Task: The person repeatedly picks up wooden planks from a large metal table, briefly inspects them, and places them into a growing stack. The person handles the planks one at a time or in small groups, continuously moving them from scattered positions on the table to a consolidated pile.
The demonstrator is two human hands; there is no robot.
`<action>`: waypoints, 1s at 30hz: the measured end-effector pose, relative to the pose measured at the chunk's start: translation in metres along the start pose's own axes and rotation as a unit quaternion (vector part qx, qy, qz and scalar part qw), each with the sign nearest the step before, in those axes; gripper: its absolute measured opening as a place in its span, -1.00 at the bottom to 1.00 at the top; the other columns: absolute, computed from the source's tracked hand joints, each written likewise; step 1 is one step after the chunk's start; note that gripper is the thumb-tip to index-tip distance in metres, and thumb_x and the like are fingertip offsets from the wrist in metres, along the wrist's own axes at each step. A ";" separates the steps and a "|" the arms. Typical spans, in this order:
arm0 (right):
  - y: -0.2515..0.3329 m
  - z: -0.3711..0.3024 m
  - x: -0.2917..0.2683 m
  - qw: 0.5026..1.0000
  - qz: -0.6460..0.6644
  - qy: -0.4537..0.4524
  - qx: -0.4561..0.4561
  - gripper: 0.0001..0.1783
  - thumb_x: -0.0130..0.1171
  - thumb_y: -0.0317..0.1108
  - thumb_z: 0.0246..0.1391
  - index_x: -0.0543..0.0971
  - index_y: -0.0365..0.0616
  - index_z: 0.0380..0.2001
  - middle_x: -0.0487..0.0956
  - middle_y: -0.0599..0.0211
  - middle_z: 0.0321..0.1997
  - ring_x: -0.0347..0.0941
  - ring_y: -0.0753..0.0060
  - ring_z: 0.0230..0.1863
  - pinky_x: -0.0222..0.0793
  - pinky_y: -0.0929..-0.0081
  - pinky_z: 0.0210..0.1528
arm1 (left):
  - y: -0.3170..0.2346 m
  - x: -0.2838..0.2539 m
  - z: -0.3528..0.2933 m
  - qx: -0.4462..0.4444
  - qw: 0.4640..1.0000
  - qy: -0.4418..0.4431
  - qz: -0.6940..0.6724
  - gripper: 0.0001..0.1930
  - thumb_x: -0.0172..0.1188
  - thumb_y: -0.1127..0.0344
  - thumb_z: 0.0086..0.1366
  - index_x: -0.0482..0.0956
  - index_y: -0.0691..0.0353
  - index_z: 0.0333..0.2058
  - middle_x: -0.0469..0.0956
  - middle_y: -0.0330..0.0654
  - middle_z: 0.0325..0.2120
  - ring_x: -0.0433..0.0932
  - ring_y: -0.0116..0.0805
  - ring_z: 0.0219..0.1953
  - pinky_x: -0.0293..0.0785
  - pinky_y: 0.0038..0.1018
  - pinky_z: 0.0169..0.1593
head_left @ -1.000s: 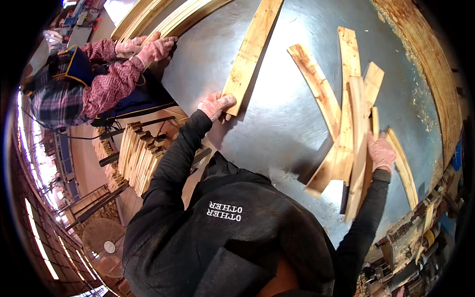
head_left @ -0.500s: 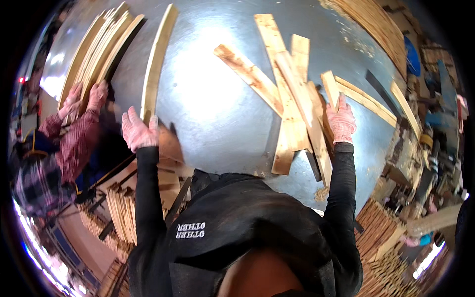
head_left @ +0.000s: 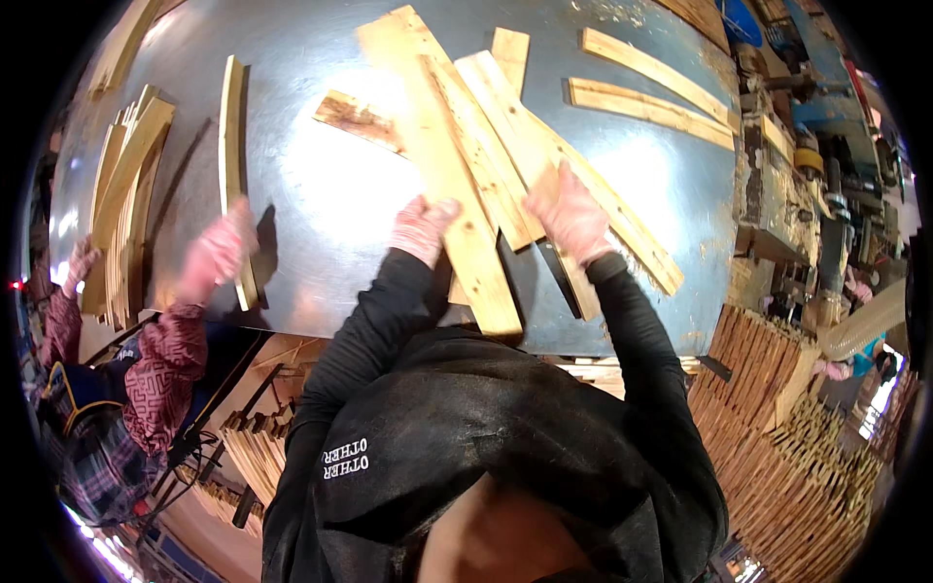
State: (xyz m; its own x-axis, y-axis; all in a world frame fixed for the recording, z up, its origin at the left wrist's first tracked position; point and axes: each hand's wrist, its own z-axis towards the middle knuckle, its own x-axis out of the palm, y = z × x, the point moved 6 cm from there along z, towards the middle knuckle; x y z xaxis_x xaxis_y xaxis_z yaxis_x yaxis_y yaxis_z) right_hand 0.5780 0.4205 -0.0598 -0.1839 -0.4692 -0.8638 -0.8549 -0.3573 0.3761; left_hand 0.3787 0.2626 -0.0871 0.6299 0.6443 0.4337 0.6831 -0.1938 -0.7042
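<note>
Both my hands wear pinkish work gloves and are at a crossed pile of wooden boards. My left hand (head_left: 420, 231) grips the left edge of a long, wide board (head_left: 466, 233), its thumb on the top face. To the right, my right hand (head_left: 570, 216) is closed around another board (head_left: 501, 102) that slants through the pile; motion blurs its fingers a little. Between them lies a narrower knotty board (head_left: 486, 175). A darker brown board (head_left: 360, 119) sticks out at the pile's left, and a long strip (head_left: 632, 238) extends at its right.
The boards rest on a grey metal table (head_left: 321, 262). Two strips (head_left: 651, 112) lie at the right, near machinery (head_left: 787, 204). At the left, a co-worker's blurred gloved hand (head_left: 222, 248) is at a single board (head_left: 231, 146), beside stacked boards (head_left: 126, 214). More stacked wood (head_left: 748, 418) stands lower right.
My left hand has come right, from beside the single board to the pile. My right hand has left a short piece and moved left onto a board. The co-worker's hand has reached the single board.
</note>
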 end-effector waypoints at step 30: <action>0.128 -0.050 0.026 0.999 0.028 0.007 -0.035 -0.06 0.25 0.01 0.02 0.10 -0.04 0.39 0.26 -0.14 0.31 0.35 -0.16 0.20 0.32 0.11 0.22 | 0.020 -0.081 0.009 -0.070 0.955 -0.251 -0.140 -0.20 0.35 -0.11 0.17 0.32 0.33 0.21 0.39 -0.03 0.15 0.32 -0.14 0.20 0.24 -0.24 0.24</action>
State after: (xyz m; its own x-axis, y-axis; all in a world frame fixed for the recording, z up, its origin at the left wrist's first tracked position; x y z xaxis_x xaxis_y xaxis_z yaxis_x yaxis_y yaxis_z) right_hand 0.4883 0.3219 -0.0171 -0.2227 -0.5012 -0.8362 -0.8079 -0.3851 0.4460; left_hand 0.3380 0.2130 -0.1411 0.1826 0.9519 0.2459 0.8641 -0.0360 -0.5021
